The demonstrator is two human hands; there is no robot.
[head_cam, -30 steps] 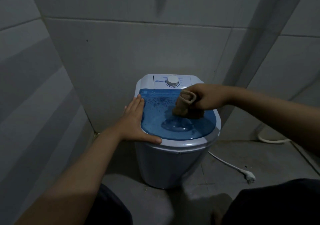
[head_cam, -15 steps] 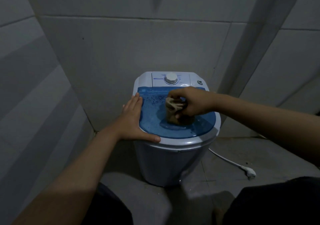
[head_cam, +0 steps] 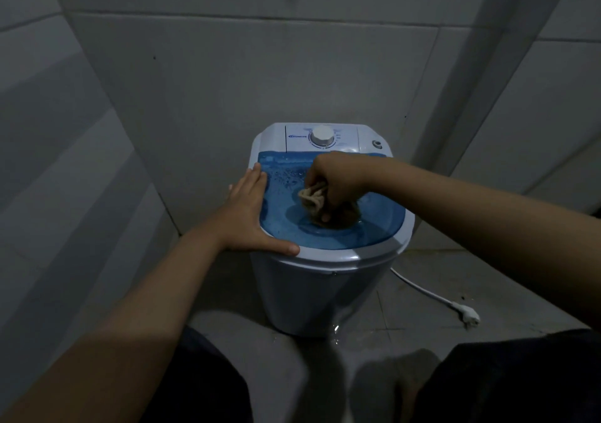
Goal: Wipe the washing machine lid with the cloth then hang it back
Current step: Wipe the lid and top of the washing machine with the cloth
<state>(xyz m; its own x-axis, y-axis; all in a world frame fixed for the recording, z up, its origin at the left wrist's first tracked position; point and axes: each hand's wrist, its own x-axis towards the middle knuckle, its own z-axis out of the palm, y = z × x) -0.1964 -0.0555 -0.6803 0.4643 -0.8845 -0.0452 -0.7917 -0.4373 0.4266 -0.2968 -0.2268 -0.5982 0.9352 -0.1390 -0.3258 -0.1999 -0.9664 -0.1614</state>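
Note:
A small white washing machine (head_cam: pixel 312 292) stands against the tiled wall, topped by a translucent blue lid (head_cam: pixel 377 227) with water drops on its far left part. My right hand (head_cam: pixel 335 178) is closed on a bunched beige cloth (head_cam: pixel 313 196), pressing it onto the middle of the lid. My left hand (head_cam: pixel 247 217) lies flat on the lid's left rim, fingers together, thumb along the front edge.
A white control panel with a round dial (head_cam: pixel 322 136) sits behind the lid. An unplugged white cord and plug (head_cam: pixel 466 313) lie on the floor to the right. Grey tiled walls close in on the left and behind. My dark-clothed knees fill the bottom.
My right hand has dragged the cloth leftward across the lid, from its right side to the middle. My left hand has stayed on the left rim.

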